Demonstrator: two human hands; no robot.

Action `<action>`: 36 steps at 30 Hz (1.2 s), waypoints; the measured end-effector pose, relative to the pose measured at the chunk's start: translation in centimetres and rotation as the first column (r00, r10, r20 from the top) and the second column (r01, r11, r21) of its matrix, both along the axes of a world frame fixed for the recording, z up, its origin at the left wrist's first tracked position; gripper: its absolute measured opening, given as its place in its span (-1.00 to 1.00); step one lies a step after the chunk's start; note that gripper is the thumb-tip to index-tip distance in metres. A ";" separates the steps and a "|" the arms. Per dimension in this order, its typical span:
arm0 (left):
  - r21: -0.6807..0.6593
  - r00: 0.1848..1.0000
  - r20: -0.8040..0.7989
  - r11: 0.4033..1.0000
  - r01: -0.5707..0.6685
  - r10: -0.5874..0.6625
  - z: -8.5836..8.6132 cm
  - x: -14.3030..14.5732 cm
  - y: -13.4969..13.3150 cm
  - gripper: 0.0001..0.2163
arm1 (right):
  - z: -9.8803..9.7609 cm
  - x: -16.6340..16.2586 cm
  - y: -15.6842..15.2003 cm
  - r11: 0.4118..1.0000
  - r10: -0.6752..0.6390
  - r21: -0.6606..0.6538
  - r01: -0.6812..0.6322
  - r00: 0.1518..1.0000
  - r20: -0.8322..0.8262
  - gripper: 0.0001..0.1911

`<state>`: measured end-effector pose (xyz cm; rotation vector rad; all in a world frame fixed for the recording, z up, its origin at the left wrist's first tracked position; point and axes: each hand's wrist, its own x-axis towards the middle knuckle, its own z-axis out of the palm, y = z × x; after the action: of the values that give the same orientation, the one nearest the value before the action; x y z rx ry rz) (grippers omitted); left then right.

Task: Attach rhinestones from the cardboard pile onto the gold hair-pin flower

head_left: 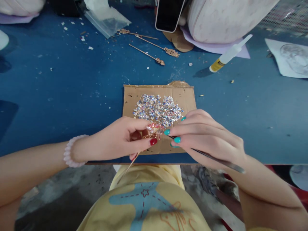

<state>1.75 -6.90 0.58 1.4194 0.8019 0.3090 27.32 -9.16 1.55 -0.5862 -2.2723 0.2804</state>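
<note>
Between the thumb and fingers of my left hand (117, 138) is a gold hairpin (131, 165), its thin stem slanting down toward my lap. Pink and red stones (155, 127) cover its head. My right hand (207, 138) is closed around metal tweezers (216, 159), whose tips reach the stones on the hairpin's head; whether they grip a stone I cannot make out. Just beyond both hands, a pile of small silver, blue and pink rhinestones (157, 109) lies on a piece of cardboard (187, 93).
Several gold hairpins (160, 61) lie farther back on the blue table (72, 80). A glue bottle with a yellow label (227, 56) stands at the right. Behind are a phone (169, 14), a pale bag (223, 19) and a plastic bag (106, 21). A printed sheet (290, 57) lies far right.
</note>
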 end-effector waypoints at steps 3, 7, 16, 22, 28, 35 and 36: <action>-0.018 0.999 0.009 0.999 0.032 -0.032 -0.1 -0.1 0.2 -0.83 | -0.1 -0.1 0.0 1.000 -0.001 0.011 0.001 1.000 -0.001 -0.80; -0.018 0.999 0.017 0.999 0.043 -0.042 -0.1 -0.1 0.3 -0.88 | -0.1 -0.2 0.1 1.000 0.002 0.028 -0.002 1.000 0.013 -0.85; -0.006 0.998 0.031 0.998 0.062 -0.061 -0.2 -0.2 0.4 -0.92 | -0.4 -0.1 0.0 0.999 -0.008 -0.034 0.008 1.000 -0.018 -0.86; 0.081 0.999 0.020 0.995 0.049 -0.051 -0.5 -0.2 0.6 -0.90 | -0.7 -0.3 0.7 0.966 -0.003 -0.255 -0.037 0.988 -0.155 -0.86; 0.216 1.000 -0.021 0.976 0.006 -0.001 -0.8 -0.7 0.9 -0.86 | -1.1 0.1 1.1 0.941 -0.007 -0.337 -0.029 0.994 -0.106 -0.91; 0.242 0.999 -0.028 0.970 -0.024 0.032 -0.7 -0.7 0.8 -0.89 | -1.4 0.1 1.1 0.923 0.059 -0.382 -0.044 0.998 0.027 -0.84; 0.236 0.999 -0.026 0.971 -0.029 0.036 -0.7 -0.6 0.7 -0.89 | -1.6 0.1 1.1 0.931 0.051 -0.362 -0.047 0.999 0.001 -0.82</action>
<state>1.11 -6.16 -0.08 1.6372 0.8338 0.4199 27.43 -8.02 -0.05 -0.7181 -2.2615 0.7350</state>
